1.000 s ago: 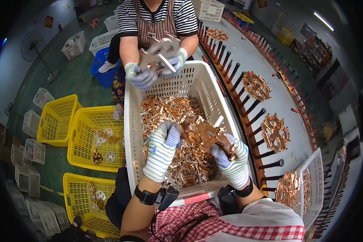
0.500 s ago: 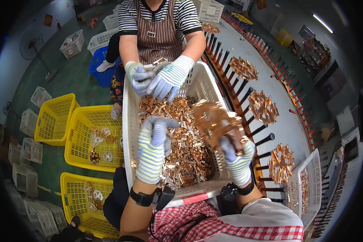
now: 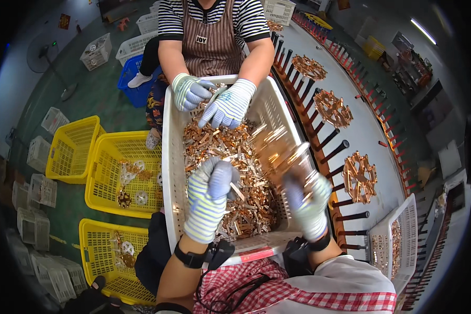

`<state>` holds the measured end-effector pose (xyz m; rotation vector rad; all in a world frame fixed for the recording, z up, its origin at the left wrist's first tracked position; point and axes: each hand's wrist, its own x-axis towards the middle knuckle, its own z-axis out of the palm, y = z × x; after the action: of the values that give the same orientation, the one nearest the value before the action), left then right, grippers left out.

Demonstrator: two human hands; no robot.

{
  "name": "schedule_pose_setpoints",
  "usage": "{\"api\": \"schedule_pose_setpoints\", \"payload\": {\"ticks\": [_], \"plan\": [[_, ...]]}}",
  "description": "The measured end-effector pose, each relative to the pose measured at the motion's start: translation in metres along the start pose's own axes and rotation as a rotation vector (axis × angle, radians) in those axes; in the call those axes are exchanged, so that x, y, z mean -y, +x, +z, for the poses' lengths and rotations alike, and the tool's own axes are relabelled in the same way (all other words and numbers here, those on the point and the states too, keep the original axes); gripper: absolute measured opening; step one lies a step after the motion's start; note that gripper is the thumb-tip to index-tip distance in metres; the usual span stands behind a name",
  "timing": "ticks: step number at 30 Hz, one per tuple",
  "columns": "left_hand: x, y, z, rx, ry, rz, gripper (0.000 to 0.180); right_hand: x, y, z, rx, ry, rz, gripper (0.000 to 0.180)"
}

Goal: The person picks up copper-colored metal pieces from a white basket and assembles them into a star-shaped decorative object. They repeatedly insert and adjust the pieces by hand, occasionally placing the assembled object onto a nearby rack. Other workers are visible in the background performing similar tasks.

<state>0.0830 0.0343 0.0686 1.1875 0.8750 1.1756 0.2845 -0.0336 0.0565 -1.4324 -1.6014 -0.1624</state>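
Observation:
My right hand [image 3: 307,206], in a striped knit glove, grips a copper-coloured metal rack piece [image 3: 278,152] with prongs around its edge; motion smears it. It is tilted over the right side of a white plastic crate [image 3: 168,157]. My left hand [image 3: 210,183], gloved alike, is closed above the crate. A small metal strip [image 3: 237,191] shows beside its fingers; whether they hold it I cannot tell. Small copper-coloured metal strips [image 3: 254,209] fill much of the crate. Opposite me, a co-worker's gloved hands [image 3: 227,107] hold a partly hidden metal piece over the far end.
Along the right runs a line of black pegs [image 3: 336,152], some carrying pronged copper-coloured discs [image 3: 359,177]. Yellow baskets [image 3: 91,191] with metal discs stand on the left floor. A white basket [image 3: 405,235] of small pieces is at lower right.
My left hand has curled its fingers in and shifted slightly right, away from the pronged piece. The right hand's piece is still in motion. Discs on the pegs have travelled away from me.

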Motion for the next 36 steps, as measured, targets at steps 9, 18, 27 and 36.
{"api": "schedule_pose_setpoints", "payload": {"ticks": [9,18,27,36], "plan": [[0.024,0.005,0.004,-0.072,0.037,0.17,0.02,0.023,0.004,0.011,0.34,0.284,0.056,0.043],[0.024,-0.012,0.004,0.185,0.287,0.376,0.014,-0.005,-0.003,0.002,0.053,0.213,0.24,0.026],[0.017,-0.009,0.013,0.003,0.451,0.39,0.02,0.017,0.004,0.004,0.46,0.181,0.051,0.05],[0.02,-0.008,0.037,-0.036,0.782,0.789,0.014,-0.004,-0.01,-0.007,0.321,0.272,0.09,0.034]]}}
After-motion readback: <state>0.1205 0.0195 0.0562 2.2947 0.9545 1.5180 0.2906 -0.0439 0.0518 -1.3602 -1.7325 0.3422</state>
